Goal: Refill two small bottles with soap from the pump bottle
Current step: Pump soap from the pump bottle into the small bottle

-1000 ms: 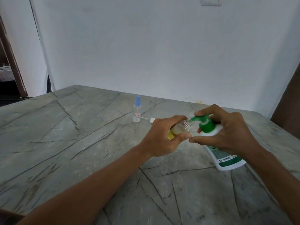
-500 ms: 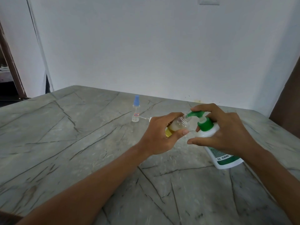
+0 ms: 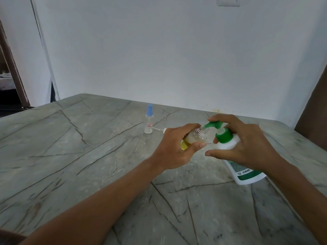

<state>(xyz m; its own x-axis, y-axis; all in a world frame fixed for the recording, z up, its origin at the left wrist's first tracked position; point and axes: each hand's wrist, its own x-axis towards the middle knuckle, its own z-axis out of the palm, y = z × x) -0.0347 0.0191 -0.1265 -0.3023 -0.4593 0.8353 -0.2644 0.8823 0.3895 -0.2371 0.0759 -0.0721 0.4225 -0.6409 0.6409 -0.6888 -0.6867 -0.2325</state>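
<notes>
We count one pump bottle (image 3: 247, 175) and two small bottles. The left hand (image 3: 174, 149) curls fingers and thumb round the open small bottle (image 3: 196, 137), which is tilted with yellow soap at its bottom and its mouth at the green spout's tip, at three o'clock. The right hand (image 3: 244, 147) grips the tilted pump bottle, forefinger on the pump head. At eleven o'clock of the left hand the blue-capped bottle (image 3: 149, 122) stands upright; beside it lies a loose sprayer tube (image 3: 159, 129), half hidden by knuckles. Grey veined table (image 3: 70, 147), white wall (image 3: 159, 50)
</notes>
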